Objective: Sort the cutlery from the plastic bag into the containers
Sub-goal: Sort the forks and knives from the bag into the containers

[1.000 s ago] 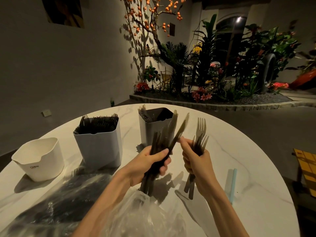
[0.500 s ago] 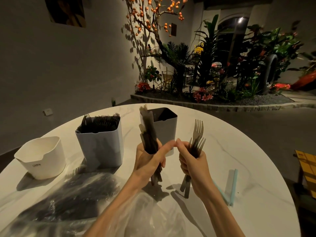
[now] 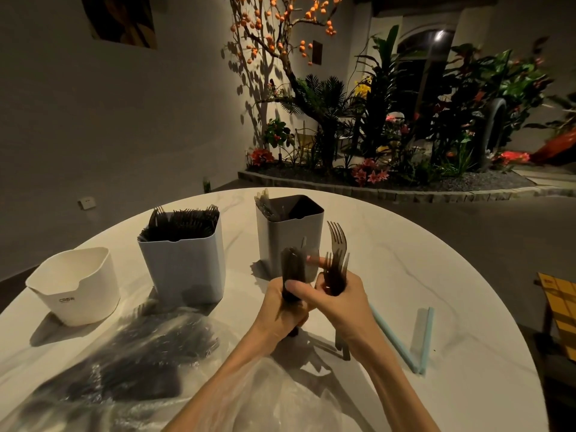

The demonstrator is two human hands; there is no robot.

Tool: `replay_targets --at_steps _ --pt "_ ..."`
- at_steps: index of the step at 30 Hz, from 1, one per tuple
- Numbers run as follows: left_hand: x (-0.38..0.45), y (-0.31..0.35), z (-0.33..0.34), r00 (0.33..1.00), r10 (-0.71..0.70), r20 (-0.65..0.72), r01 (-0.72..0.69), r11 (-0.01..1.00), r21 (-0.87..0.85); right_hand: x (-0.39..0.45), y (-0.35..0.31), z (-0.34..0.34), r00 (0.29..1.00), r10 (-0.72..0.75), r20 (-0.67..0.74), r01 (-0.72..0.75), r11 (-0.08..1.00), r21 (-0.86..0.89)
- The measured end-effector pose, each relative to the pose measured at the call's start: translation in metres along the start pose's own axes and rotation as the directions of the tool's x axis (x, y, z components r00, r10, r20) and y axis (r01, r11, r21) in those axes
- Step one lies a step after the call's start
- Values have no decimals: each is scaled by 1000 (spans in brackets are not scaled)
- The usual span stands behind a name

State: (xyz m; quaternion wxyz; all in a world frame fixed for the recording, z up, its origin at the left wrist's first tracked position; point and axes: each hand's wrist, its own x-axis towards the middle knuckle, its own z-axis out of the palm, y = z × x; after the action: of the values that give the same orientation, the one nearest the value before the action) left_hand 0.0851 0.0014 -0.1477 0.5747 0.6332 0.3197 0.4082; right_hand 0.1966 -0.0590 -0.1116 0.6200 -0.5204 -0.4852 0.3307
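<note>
My left hand grips an upright bundle of dark plastic knives over the middle of the table. My right hand holds a bunch of dark forks, tines up, and its thumb lies across the knife bundle. Both hands touch. Behind them stands a grey container with a few knives in its far left corner. A white container to the left is packed with forks. A low white container sits at the far left. The clear plastic bag with dark cutlery lies at the near left.
Two pale blue straws lie on the white marble table to the right of my hands. A chair with a yellow seat stands past the table's right edge. A planted garden bed lies beyond.
The left hand has lowered the knife bundle and gathered it upright from a fanned spread. The two hands have come together, the right thumb now across the knives.
</note>
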Motion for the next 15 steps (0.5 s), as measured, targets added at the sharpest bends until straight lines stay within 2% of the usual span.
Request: replay_targets --at_steps 3,9,12,15 --pt "3 4 -3 991 -72 109 66 996 52 1 3 1 996 0 -87 3 999 36" --pt "1 10 -9 927 -190 323 236 966 -110 5 2 -6 983 127 -133 -118 991 67" --pt "-2 14 -9 904 -222 366 303 936 -180 8 5 -8 969 198 -147 -186 978 95" --pt "-1 14 -9 904 -206 374 307 923 -231 9 8 -7 957 222 -187 -204 973 111"
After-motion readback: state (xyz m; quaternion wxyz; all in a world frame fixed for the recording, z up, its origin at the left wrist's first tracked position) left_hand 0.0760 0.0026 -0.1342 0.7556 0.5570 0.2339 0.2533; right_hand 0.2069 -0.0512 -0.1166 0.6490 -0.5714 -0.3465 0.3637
